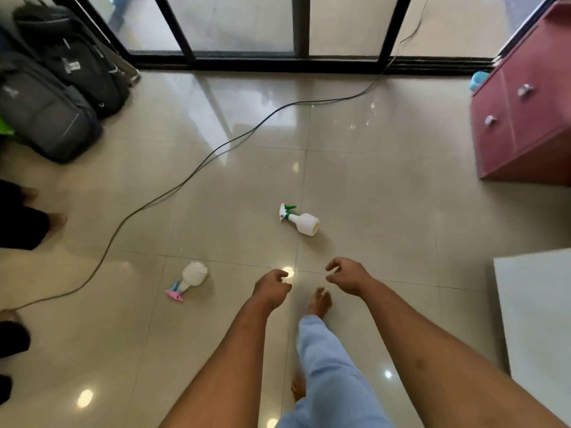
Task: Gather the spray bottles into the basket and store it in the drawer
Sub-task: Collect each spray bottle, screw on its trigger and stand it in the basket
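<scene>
Spray bottles lie on their sides on the tiled floor (386, 193): the green-trigger bottle (301, 220) ahead of the hands, the pink-trigger bottle (189, 279) to the left, well apart from it. No basket is in view. The red drawer cabinet (522, 118) stands at the right with its drawers closed. The left hand (272, 287) and right hand (346, 274) are both extended, fingers loosely curled and holding nothing. Judged step: approach, before the first pickup. The next move calls for bending down and closing on a bottle body. Avoid the cable (197, 171) crossing the floor.
</scene>
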